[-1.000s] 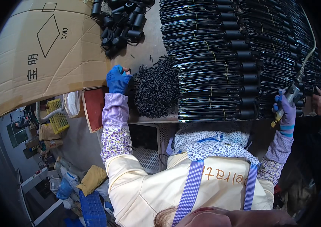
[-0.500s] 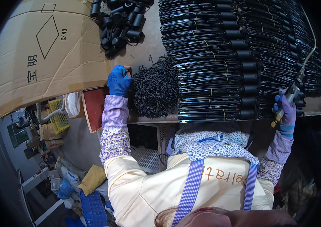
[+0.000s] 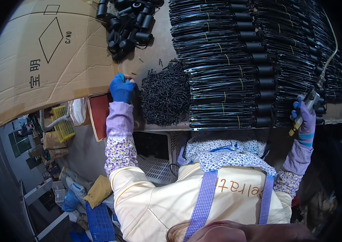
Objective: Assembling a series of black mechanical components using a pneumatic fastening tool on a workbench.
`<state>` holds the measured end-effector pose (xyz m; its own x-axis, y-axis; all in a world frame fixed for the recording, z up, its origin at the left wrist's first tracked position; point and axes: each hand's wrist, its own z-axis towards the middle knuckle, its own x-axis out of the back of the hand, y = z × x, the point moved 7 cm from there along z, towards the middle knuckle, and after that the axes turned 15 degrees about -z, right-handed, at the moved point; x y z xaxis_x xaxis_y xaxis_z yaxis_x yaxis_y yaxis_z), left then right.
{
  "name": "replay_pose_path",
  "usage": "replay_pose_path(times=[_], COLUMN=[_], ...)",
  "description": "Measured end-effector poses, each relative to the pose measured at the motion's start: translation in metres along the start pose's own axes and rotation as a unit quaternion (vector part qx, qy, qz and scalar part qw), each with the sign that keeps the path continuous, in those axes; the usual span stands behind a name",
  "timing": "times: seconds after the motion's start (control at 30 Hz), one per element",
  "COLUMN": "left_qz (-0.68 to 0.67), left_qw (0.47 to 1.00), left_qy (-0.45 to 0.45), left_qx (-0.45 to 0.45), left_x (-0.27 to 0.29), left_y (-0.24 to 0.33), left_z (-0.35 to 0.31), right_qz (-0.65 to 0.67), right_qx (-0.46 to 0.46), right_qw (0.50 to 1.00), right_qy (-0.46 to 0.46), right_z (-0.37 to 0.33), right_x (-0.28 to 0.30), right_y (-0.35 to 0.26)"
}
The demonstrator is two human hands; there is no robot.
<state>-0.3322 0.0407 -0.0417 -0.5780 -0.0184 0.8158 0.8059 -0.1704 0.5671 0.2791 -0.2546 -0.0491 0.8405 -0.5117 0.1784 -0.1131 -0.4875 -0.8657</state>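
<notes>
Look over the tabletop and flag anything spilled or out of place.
A few black screws lie loose beyond the far edge of the screw pile, toward the jumbled black cylinders. They look like strays, since the rest sit heaped together.

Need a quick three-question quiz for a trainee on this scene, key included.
1. Multiple choice: which hand grips the metal tool?
A. left
B. right
C. neither

2. True or false: the pile of small black screws lies between the left hand and the bundles of thin black pieces.

3. Fill in: the colour of the glove on the left hand is ____.

Key:
1. B, the right hand
2. True
3. blue
</notes>
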Motion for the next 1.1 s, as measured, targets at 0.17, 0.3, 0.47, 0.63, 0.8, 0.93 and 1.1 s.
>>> replay_pose_path(times=[0.17, 0.3, 0.47, 0.63, 0.8, 0.93, 1.1], left_qz=[-0.168, -0.284, -0.167, -0.23, -0.205, -0.221, -0.16], left_qw=[0.972, 0.937, 0.972, 0.957, 0.965, 0.956, 0.968], left_qy=[0.01, 0.023, 0.004, -0.02, 0.005, 0.001, -0.032], left_qx=[0.162, 0.204, 0.166, 0.173, 0.163, 0.194, 0.19], left_x=[-0.001, -0.008, -0.008, -0.016, -0.024, -0.028, -0.037], left_y=[-0.051, -0.039, -0.018, -0.017, -0.006, -0.007, 0.001], left_z=[0.023, 0.025, 0.028, 0.037, 0.06, 0.069, 0.076], right_qz=[-0.014, -0.009, 0.003, 0.008, 0.004, -0.001, 0.014], right_qx=[0.004, -0.002, -0.005, -0.001, -0.009, -0.006, -0.01], right_qw=[1.0, 1.0, 1.0, 1.0, 1.0, 1.0, 1.0], right_qy=[-0.001, 0.005, -0.003, 0.009, 0.004, 0.007, -0.003], right_z=[-0.001, 0.0, -0.001, -0.002, 0.002, 0.002, 0.0], right_x=[-0.006, -0.004, -0.003, -0.004, -0.005, -0.009, -0.016], right_y=[-0.005, 0.0, 0.0, -0.001, 0.001, 0.0, 0.0])
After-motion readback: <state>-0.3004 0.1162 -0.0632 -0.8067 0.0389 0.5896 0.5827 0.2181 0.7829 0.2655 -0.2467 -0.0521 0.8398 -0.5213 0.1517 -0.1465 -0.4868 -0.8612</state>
